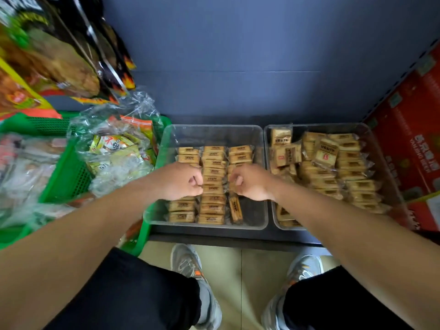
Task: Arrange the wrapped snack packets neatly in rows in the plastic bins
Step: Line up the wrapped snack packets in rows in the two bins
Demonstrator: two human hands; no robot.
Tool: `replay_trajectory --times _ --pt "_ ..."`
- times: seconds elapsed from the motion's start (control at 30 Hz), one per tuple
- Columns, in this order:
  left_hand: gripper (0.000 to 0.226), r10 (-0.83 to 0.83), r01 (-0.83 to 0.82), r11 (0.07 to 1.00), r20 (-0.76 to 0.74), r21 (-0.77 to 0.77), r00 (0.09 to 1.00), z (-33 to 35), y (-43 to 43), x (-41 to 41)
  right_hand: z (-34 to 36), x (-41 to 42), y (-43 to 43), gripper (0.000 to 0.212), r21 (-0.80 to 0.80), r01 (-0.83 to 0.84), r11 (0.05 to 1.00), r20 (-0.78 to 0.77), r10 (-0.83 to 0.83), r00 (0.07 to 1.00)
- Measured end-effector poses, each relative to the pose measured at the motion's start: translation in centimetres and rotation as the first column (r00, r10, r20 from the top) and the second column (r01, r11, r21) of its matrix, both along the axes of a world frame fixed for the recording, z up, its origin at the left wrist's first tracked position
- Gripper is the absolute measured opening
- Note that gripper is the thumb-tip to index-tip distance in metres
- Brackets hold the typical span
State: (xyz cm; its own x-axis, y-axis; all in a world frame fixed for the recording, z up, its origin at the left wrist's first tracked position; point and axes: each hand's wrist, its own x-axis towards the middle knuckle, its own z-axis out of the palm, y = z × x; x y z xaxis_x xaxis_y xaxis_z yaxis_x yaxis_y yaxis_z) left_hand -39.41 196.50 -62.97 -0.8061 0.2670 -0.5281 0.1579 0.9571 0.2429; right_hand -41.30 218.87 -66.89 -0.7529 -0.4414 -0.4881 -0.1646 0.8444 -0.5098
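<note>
1. Both hands are low in the left bin, side by side. The left hand is at the edge of the middle row, and the right hand is over the right row.
2. The fingers of both hands are curled under with the knuckles up, and the tips are tucked against the wrappers. I cannot tell whether either hand actually pinches a packet.
3. What matters for the next move is the turned packet at the near end of the right row. Its long axis runs towards the person, while every other packet in this bin lies crosswise. It sits just below the right hand, on the person's side of its fingers, so that hand is clearly the nearer one. My guess is that it wants a quarter turn to match the row.
4. There are two clear bins, touching side by side on the low shelf.
5. The left bin holds three rows. The middle row shows roughly nine or ten packets. In the left row I can see two beyond the hand and three nearer. The hands hide the rest, so I have no exact total.
6. In the right bin the packets lie in a loose heap, some tilted on edge. There are too many, and they overlap too much, to count. That bin looks unsorted as yet.
</note>
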Motion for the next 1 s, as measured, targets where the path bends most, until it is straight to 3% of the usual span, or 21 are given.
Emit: replay_trajectory --times 0.1,0.2,0.3,0.43,0.63,0.73,0.9,1.0 --pt "0.028 0.085 -0.088 0.994 0.058 0.06 0.995 0.2 -2.7 2.2 -3.2 0.9 -2.4 0.008 0.132 0.011 0.991 0.01 -0.013 1.0" --pt "0.034 0.145 -0.153 0.985 0.105 0.083 0.984 -0.8 -4.0 3.0 -5.5 1.9 -3.4 0.006 0.16 0.071 0.985 0.031 -0.076 0.997" --pt "0.039 0.112 -0.116 0.993 0.11 0.037 0.988 -1.6 -4.7 3.4 -6.9 2.4 -3.9 0.037 0.156 0.167 0.974 0.033 -0.174 0.984" --pt "0.042 0.096 -0.102 0.994 0.191 0.023 0.977 -2.5 -5.6 3.4 -7.5 2.7 -3.9 0.063 0.164 0.229 0.959 0.046 -0.24 0.97" --pt "0.042 0.111 -0.13 0.985 0.157 0.115 0.981 -1.8 -4.7 2.0 -4.3 2.6 -3.3 0.053 0.19 0.168 0.967 -0.008 -0.17 0.985" --pt "0.046 0.141 -0.159 0.962 0.098 0.223 0.985 -1.0 -2.9 1.5 0.1 1.7 -1.2 0.058 0.012 0.193 0.981 0.014 -0.193 0.981" --pt "0.063 0.177 -0.195 0.841 0.085 0.504 0.981 1.3 1.6 1.3 5.4 1.2 2.9 0.043 -0.36 0.313 0.879 0.271 -0.222 0.936" --pt "0.051 0.176 -0.179 0.784 0.063 0.594 0.982 2.2 3.7 1.2 6.5 1.6 4.1 0.041 -0.451 0.338 0.826 0.325 -0.201 0.924"
